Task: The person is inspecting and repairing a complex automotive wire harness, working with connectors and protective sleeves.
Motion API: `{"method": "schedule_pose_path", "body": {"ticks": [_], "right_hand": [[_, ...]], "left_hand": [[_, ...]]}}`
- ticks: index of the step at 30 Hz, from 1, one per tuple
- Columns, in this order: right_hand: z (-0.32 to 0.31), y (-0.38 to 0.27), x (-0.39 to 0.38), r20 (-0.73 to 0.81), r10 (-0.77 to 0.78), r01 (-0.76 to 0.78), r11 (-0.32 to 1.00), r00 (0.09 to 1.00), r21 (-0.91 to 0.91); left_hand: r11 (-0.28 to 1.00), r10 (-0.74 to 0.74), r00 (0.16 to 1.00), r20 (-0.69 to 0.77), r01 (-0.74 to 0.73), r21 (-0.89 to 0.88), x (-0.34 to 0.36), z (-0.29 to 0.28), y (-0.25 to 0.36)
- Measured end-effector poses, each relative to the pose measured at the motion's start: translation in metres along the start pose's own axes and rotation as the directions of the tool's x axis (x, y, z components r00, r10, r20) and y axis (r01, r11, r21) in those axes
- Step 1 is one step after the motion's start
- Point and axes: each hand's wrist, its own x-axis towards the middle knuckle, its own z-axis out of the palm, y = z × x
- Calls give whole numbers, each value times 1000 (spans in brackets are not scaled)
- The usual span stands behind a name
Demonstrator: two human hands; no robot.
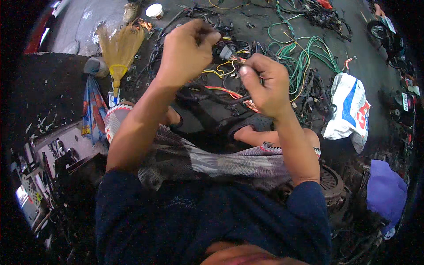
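My left hand [187, 53] is raised above the wire bundle, its fingers curled and pressed together. Whatever they hold, if anything, is too small to make out. My right hand [267, 84] pinches wires between thumb and forefinger, just behind a light grey plug connector [226, 53]. The connector points up toward the left fingertips, with a gap between them. Below and around both hands lies a wiring harness with yellow wires [218, 71], orange-red wires [227, 92] and black-sleeved runs. Part of it passes behind my right hand.
Green wires [309, 53] coil on the floor to the right, near a white plastic bag [349, 104]. A straw broom [119, 48] and a white tub [154, 11] are at the far left. A purple cloth [386, 192] and a round metal part [331, 183] lie at the near right.
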Motion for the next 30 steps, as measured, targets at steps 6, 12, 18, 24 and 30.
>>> {"method": "schedule_pose_path", "body": {"ticks": [6,12,18,24,30], "right_hand": [[-23,11,10,7,184,-162,847,983,506],[46,75,-11,113,135,-137,990,984,11],[65,40,-23,205,297,-299,954,933,-22],[69,-16,-26,136,247,-260,962,959,80],[70,-26,-32,117,196,-215,961,974,177]], "left_hand": [[849,-37,972,233,154,-506,12,-24,-21],[231,-146,878,456,479,-847,20,-30,-12],[214,-376,879,292,389,-896,53,-74,-54],[310,-612,779,134,393,-866,68,-80,-71],[360,-588,793,160,434,-826,71,-77,-62]]}}
